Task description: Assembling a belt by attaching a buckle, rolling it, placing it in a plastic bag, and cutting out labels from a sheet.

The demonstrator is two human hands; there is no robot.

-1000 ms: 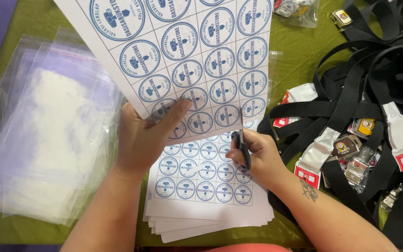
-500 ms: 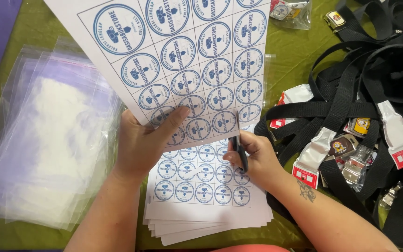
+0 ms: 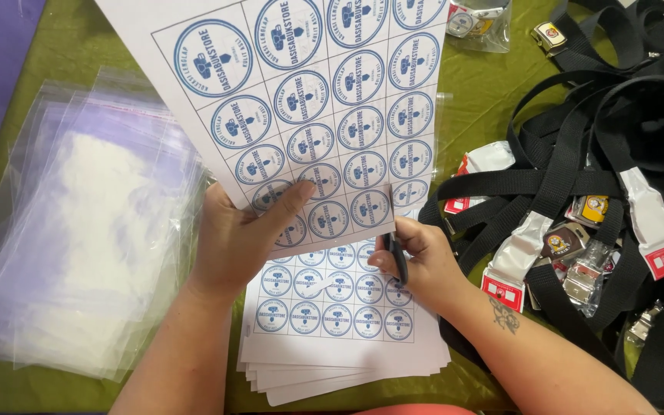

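My left hand (image 3: 236, 242) holds up a white sheet (image 3: 324, 100) printed with rows of round blue labels, thumb pressed on its lower part. My right hand (image 3: 416, 261) grips black-handled scissors (image 3: 397, 253), whose blades meet the sheet's lower right edge. Under both hands lies a stack of the same label sheets (image 3: 340, 338) on the green cloth.
A pile of clear plastic bags (image 3: 78, 230) lies at the left. A tangle of black straps (image 3: 601, 177) with metal buckles and red-and-white tags fills the right side. A small bag of buckles (image 3: 474, 23) sits at the top. The green cloth (image 3: 486, 100) covers the surface.
The raised sheet has shifted a little toward the left and upward. My right hand with the scissors has closed in on the sheet's lower edge.
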